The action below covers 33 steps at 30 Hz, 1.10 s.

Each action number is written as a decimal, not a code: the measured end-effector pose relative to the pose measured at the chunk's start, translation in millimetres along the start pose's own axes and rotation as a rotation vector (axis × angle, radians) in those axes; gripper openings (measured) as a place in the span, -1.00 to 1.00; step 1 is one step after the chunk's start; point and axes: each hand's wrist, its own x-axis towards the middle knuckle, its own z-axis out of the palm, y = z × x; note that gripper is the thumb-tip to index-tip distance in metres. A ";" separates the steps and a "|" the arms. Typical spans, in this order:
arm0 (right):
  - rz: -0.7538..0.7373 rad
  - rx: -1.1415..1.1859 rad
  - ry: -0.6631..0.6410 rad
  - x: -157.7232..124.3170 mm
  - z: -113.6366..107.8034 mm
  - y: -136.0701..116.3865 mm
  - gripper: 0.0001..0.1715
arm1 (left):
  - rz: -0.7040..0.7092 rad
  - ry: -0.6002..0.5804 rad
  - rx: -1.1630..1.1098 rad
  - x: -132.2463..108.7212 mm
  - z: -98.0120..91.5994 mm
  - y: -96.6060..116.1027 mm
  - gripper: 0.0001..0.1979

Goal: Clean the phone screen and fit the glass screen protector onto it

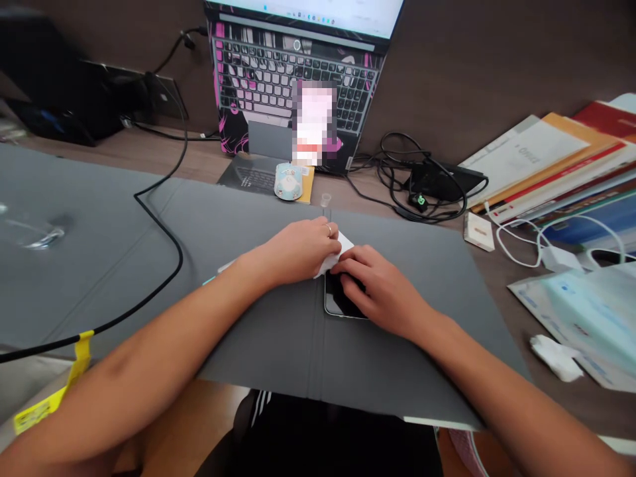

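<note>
A black-screened smartphone (pixel 338 303) lies on the grey desk mat (pixel 268 338), partly covered by my right hand (pixel 382 288). At its far end is a thin white sheet (pixel 344 244), perhaps a wipe or tissue; its exact kind is unclear. My left hand (pixel 308 246), with a ring on one finger, is closed on this sheet. The bent fingertips of my right hand meet the sheet's near edge, and its thumb hangs over the phone. Whether those fingers pinch the sheet is hard to see. Behind my left forearm, a flat white and teal piece (pixel 223 267) pokes out.
Beyond my hands stand a laptop (pixel 271 109), a light-blue mouse (pixel 289 181) and a small clear tube (pixel 326 201). A black cable (pixel 166 228) crosses the mat at left, near a clear glass (pixel 37 232). Books (pixel 541 169), chargers, a packet (pixel 586 311) and crumpled tissue (pixel 556 356) lie right.
</note>
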 end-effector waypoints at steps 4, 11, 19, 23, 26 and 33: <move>0.000 0.017 -0.002 0.2 2.3 -1.1 -0.78 | -0.039 -0.046 -0.033 0.0 -3.7 -0.9 -0.78; -0.003 0.050 0.007 3.0 6.1 -5.0 -0.77 | -0.073 -0.049 -0.088 -1.0 -1.5 -0.2 -0.79; -0.004 0.076 0.030 3.2 7.4 -5.6 -0.76 | -0.087 -0.037 -0.135 -1.5 3.2 -1.3 -0.81; -0.017 0.047 0.036 3.7 11.1 -4.8 -0.77 | -0.097 -0.041 -0.150 -1.3 2.4 -0.7 -0.83; -0.012 0.035 0.046 4.7 14.0 -3.8 -0.79 | -0.089 -0.036 -0.151 -1.3 3.3 -0.7 -0.83; 0.000 0.080 0.040 7.5 17.9 0.7 -0.75 | -0.090 -0.037 -0.130 -1.6 6.5 -1.4 -0.84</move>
